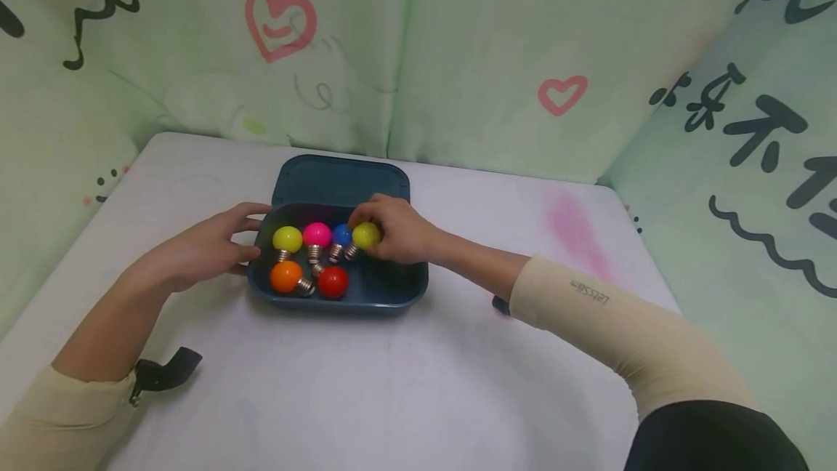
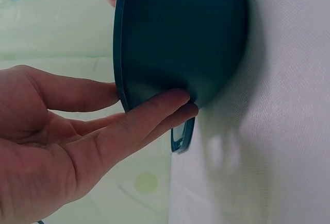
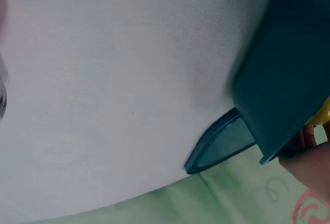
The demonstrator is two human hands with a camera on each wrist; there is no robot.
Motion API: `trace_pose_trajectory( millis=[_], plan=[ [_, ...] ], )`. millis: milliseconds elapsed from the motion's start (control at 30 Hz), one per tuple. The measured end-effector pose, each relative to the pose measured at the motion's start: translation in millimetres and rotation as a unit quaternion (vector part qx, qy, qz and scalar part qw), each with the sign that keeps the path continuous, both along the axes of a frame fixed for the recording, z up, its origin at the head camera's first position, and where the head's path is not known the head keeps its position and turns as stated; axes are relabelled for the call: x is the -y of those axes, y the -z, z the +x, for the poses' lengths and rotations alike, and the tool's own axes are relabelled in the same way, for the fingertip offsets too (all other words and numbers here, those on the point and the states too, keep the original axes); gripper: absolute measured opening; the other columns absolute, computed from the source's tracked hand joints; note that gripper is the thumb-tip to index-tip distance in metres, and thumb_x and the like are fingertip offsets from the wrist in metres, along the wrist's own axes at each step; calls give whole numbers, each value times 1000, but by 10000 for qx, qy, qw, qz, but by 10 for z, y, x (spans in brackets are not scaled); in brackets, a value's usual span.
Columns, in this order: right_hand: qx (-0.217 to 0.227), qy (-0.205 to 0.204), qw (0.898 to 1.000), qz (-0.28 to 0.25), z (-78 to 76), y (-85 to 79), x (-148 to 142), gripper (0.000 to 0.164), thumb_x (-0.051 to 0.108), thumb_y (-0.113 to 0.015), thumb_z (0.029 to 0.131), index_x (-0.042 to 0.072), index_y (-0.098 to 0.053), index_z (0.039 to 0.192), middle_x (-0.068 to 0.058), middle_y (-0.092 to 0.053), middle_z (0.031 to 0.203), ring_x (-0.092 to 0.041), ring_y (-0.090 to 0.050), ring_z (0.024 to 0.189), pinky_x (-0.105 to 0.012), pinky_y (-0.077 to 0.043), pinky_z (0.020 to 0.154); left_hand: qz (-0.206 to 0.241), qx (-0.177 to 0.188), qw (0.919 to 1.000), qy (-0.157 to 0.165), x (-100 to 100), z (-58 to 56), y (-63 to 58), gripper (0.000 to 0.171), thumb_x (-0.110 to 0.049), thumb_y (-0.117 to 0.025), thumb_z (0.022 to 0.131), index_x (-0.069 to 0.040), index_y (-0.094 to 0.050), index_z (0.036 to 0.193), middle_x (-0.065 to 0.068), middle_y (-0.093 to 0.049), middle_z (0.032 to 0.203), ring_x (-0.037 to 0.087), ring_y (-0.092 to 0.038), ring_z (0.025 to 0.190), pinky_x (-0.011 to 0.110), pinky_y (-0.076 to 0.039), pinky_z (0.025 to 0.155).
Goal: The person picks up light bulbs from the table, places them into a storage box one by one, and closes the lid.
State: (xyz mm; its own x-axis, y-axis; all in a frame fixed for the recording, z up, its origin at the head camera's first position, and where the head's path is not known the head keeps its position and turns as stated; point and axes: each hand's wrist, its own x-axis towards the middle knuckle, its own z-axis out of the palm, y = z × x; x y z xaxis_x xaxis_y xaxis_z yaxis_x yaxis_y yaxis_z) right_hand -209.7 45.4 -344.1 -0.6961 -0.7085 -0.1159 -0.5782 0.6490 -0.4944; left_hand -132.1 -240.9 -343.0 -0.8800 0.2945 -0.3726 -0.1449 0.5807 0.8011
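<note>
A dark teal plastic box (image 1: 392, 295) holds several coloured light bulbs with silver screw bases. My right hand (image 1: 400, 230) reaches into its right half and grips a yellow light bulb (image 1: 366, 236), whose base points down and left. Beside that bulb lies a blue one (image 1: 341, 234), then a pink one (image 1: 317, 234) and a second yellow one (image 1: 287, 239). An orange bulb (image 1: 285, 276) and a red bulb (image 1: 333, 282) lie nearer the front. With fingers nearly straight, my left hand (image 1: 203, 249) touches the left side of the box; the left wrist view shows fingertips (image 2: 178, 98) against its outer wall.
Directly behind the box lies its teal lid (image 1: 340, 179) on the white table (image 1: 405, 391). Green fabric walls (image 1: 471, 57) with hearts and dark writing stand behind and at the sides. A black strap end (image 1: 173, 371) sticks out from the left sleeve.
</note>
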Motion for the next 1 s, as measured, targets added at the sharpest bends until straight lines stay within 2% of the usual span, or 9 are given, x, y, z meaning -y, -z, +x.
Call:
trace_pose_trajectory(
  millis=[500,833,1000],
  plan=[
    [-158,-151,9998,32,52,28,-19,41,12,-75,77,15,-65,116,-2,-56,113,-15,-50,104,-24,-52,79,70,2,10000,2,15,-10,9,66,-5,-50,95,-11,-16,152,28,-24,151,43,-55,116,44,-55,85],
    [-136,-177,9997,67,71,13,-49,45,16,-79,74,14,-64,117,-5,-55,113,-19,-55,97,-20,-51,72,20,11,10000,14,2,-12,-6,66,-5,-50,95,-10,-16,152,28,-23,151,42,-56,115,44,-55,86],
    [-188,-218,9995,101,73,-1,-58,46,16,-79,75,14,-64,118,-6,-56,116,-21,-54,102,-22,-51,75,64,23,10000,4,2,-12,0,66,-4,-49,95,-11,-16,152,28,-22,152,42,-57,115,44,-55,86]
  ],
)
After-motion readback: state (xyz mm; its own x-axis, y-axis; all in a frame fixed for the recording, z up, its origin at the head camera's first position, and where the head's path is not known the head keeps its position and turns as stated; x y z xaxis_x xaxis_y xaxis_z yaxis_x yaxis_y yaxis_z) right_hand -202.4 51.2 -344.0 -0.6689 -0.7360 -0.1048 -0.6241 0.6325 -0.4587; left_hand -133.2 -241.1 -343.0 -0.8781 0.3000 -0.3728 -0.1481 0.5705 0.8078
